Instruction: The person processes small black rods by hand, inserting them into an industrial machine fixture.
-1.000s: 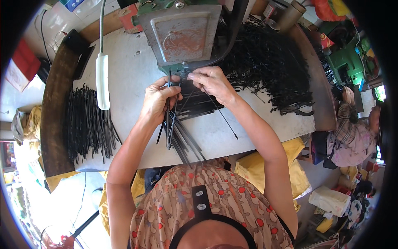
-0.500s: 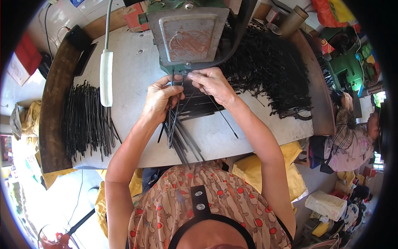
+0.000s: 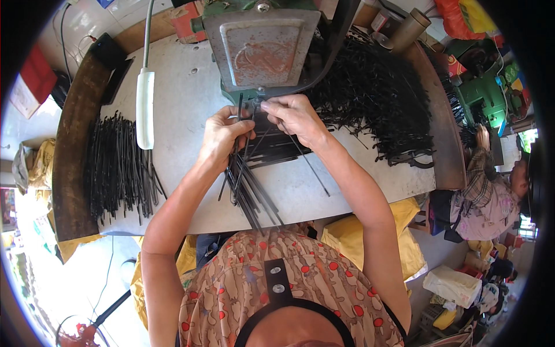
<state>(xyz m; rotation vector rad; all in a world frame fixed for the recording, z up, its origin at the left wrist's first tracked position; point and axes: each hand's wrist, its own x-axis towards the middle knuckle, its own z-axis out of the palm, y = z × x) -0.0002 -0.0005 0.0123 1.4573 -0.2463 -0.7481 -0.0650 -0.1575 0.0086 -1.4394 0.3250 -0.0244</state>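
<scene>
At the foot of a green and grey machine (image 3: 263,52), both my hands work close together. My left hand (image 3: 222,136) is closed around a few thin black rods (image 3: 240,107), which stick out above and below the fingers. Just beside it, my right hand (image 3: 293,118) pinches at the machine's lower front; its fingertips seem to grip the end of a thin black rod, mostly hidden. Another thin rod (image 3: 314,172) slants out below the right hand onto the table. Under the left hand, a loose bundle of black rods (image 3: 257,199) reaches the table's front edge.
The pale table (image 3: 191,202) has a raised wooden rim (image 3: 78,168). A row of black rods (image 3: 118,168) lies left, under a white lamp (image 3: 145,110). A tangled black heap (image 3: 376,98) fills the right. A co-worker (image 3: 485,196) sits at another green machine (image 3: 483,95).
The hands stay almost in place at the machine. The rods hanging below my left hand have shifted slightly, and the co-worker's hand at far right has moved up toward the other machine.
</scene>
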